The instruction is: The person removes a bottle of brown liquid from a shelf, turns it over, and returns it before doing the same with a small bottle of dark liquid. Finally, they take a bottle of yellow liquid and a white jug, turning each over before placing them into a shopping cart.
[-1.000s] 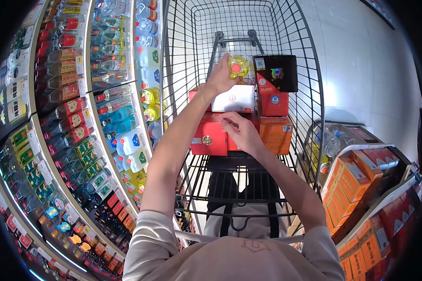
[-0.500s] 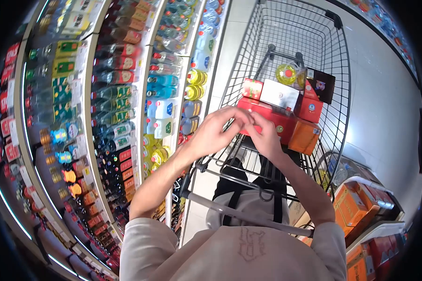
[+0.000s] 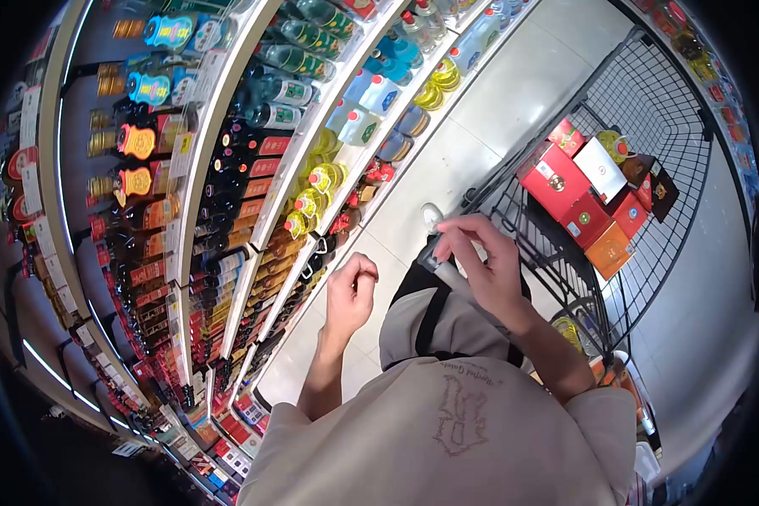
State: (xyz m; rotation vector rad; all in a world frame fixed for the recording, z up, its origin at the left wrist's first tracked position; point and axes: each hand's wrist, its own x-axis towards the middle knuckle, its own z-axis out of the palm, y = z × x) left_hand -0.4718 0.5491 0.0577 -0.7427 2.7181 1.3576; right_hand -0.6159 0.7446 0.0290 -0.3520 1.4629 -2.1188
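Note:
My left hand is raised beside the shelves with its fingers curled into a loose fist, and nothing shows in it. Over the grey handle of the shopping cart, my right hand has its fingers bent and apart. The wire cart stands angled to my front right. Inside it lie a large red box, a white box, an orange box, a dark box, smaller red boxes and a yellow-filled bottle.
Long shelves run down the left, holding dark bottles, yellow oil bottles, white jugs and blue bottles. Pale floor tiles lie between shelves and cart. More bottles line the far right edge.
My hands have parted from each other; the left moved down and left, the right stayed near the cart handle. My view turned, so the cart now appears further right.

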